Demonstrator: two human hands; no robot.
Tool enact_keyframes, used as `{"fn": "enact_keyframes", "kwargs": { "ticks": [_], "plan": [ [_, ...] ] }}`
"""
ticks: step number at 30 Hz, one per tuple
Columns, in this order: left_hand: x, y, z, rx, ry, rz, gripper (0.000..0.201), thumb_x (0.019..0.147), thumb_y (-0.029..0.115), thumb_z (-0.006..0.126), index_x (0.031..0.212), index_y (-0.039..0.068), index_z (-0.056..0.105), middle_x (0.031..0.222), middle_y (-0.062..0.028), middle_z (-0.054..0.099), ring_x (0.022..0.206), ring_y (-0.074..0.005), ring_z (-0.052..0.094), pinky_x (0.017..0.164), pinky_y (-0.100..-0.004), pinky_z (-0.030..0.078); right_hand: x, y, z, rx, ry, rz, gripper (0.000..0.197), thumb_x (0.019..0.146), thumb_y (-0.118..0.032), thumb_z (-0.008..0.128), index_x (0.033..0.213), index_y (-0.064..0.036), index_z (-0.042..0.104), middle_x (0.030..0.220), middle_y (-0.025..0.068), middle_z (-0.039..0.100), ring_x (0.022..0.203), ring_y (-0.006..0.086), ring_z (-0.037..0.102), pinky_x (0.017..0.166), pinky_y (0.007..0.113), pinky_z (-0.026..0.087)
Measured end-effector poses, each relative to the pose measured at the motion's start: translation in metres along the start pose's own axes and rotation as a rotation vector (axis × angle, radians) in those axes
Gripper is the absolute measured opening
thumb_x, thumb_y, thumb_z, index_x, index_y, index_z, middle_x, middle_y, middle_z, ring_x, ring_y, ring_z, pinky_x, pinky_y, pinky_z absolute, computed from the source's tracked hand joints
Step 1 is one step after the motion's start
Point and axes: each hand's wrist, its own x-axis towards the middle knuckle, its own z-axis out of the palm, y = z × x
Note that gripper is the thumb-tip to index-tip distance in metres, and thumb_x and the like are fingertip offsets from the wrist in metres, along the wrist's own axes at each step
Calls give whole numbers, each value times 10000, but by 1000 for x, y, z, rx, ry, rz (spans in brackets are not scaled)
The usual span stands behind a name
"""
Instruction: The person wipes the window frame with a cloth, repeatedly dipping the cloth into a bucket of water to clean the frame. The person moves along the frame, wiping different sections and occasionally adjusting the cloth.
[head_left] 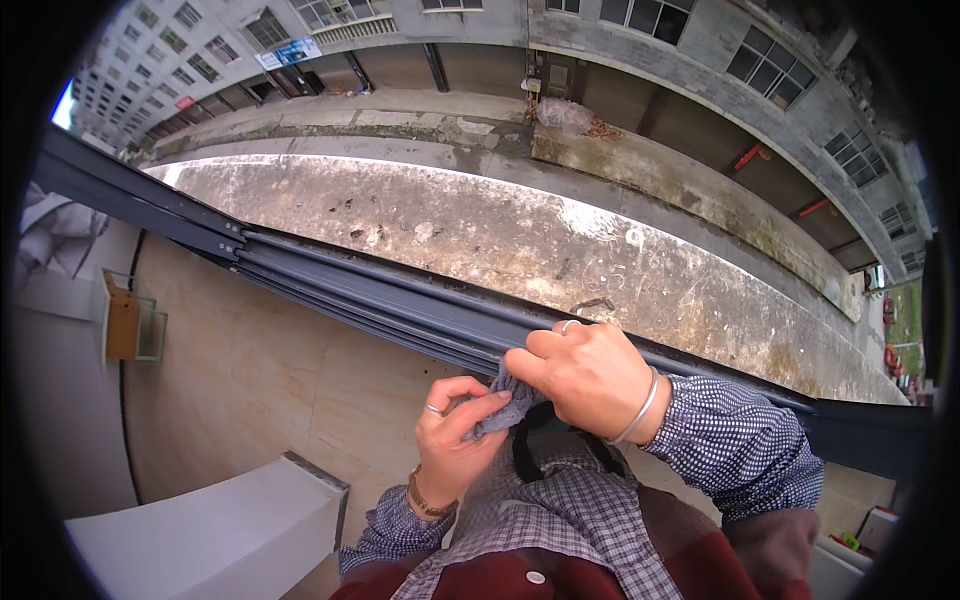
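Observation:
A bunched grey cloth [503,408] is held between my two hands, just on the near side of the dark window track [390,300]. My left hand [458,432] pinches its lower end between thumb and fingers. Above and to the right, my right hand [590,378] closes over the cloth's upper end, its knuckles over the track's rails. The right fingertips are hidden under the hand. The track has several parallel rails and runs from the upper left to the right.
Beyond the track lies a stained concrete ledge [430,220], with a street and grey buildings [400,70] below. Inside, a beige stone sill [260,370] borders the track. A white panel [210,530] stands at lower left, and a small glass-and-wood box [122,318] at far left.

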Motion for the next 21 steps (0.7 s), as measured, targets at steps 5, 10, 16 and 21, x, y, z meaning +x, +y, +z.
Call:
{"fn": "enact_keyframes", "kwargs": {
  "ticks": [5, 10, 16, 21],
  "plan": [
    [12, -28, -34, 70, 229, 13, 358, 667, -78, 740, 993, 68, 749, 997, -67, 586, 804, -176, 640, 683, -288, 527, 64, -14, 22, -18, 12, -62, 108, 799, -122, 624, 868, -72, 556, 735, 87, 612, 706, 281, 675, 582, 381, 545],
    [32, -67, -76, 140, 451, 40, 326, 668, -76, 727, 964, 60, 742, 964, -67, 603, 810, -193, 634, 705, -299, 524, 143, -28, 54, -71, 39, -133, 111, 814, -142, 626, 890, -66, 599, 786, 115, 655, 752, 305, 693, 613, 396, 555],
    [59, -117, -139, 208, 645, 23, 272, 703, -46, 710, 964, 31, 732, 964, -84, 614, 864, -231, 633, 755, -328, 519, 244, -51, 90, -132, 66, -162, 104, 833, -138, 615, 900, -60, 629, 809, 150, 686, 760, 331, 707, 640, 408, 563],
    [82, -147, -187, 264, 740, 10, 240, 737, 2, 697, 973, 28, 731, 958, -117, 622, 864, -271, 638, 760, -356, 519, 312, -69, 113, -163, 72, -131, 109, 837, -150, 624, 902, -68, 649, 813, 165, 705, 788, 344, 710, 681, 427, 568]
  ]
}}
